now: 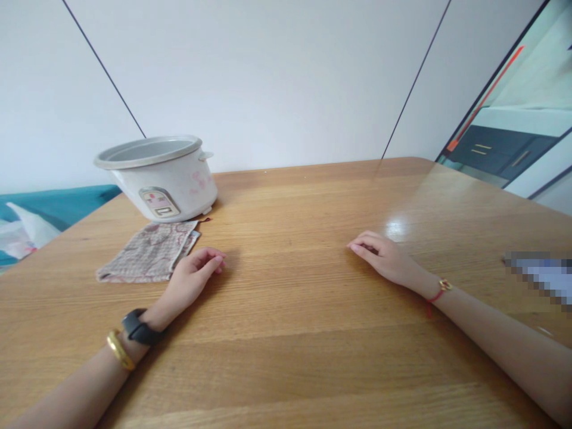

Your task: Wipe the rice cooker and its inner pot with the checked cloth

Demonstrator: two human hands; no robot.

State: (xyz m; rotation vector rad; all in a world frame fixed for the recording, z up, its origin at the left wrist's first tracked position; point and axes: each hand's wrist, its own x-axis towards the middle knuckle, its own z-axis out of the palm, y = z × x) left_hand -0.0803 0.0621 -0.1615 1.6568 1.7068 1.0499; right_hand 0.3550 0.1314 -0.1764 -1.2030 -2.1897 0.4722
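My left hand [194, 274] rests on the wooden table [286, 333] with its fingers loosely curled in and nothing visible in them. Just beside it lies a folded brown-and-beige patterned cloth [143, 253], close to my wrist. Behind the cloth stands a white rice cooker [176, 185] without a lid, its front panel facing me; the bottom of its inside is hidden. Over on the right, my right hand [382, 256] also rests on the tabletop, fingers curled toward the thumb and holding nothing I can see. Bare wood separates the two hands.
A pale wall [286, 83] borders the table's far edge. At the right edge lies a pixelated flat object [543, 274]. A teal seat [75, 202] with a white plastic bag [31, 229] is at left. Dark cabinets [491, 149] show beyond a doorway.
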